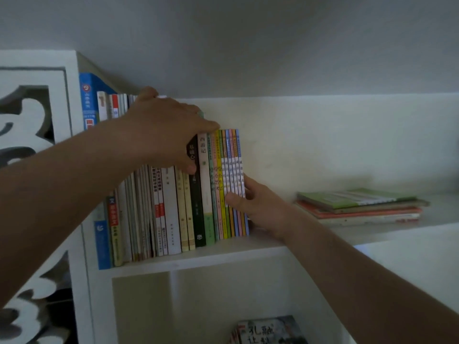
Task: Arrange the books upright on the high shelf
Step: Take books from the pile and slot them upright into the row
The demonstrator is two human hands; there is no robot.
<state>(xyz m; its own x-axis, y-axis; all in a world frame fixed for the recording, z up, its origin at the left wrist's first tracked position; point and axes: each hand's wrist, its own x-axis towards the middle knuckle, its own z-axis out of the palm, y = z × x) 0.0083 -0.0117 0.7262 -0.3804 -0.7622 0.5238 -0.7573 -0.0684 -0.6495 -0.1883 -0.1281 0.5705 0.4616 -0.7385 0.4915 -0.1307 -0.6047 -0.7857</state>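
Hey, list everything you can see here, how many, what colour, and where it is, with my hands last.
row of upright books: too many thin spines to count, mixed colours, left part of the high shelf
blue book: one, tallest, at the row's left end
stack of flat books: several, green on top, red-orange below, lying at the right of the same shelf
high shelf: one, white
book: one visible, black characters on its cover, in the compartment below
carved panel: one, white, far left
left hand: over the tops of the row
right hand: holding the row's right end, thumb on the spines
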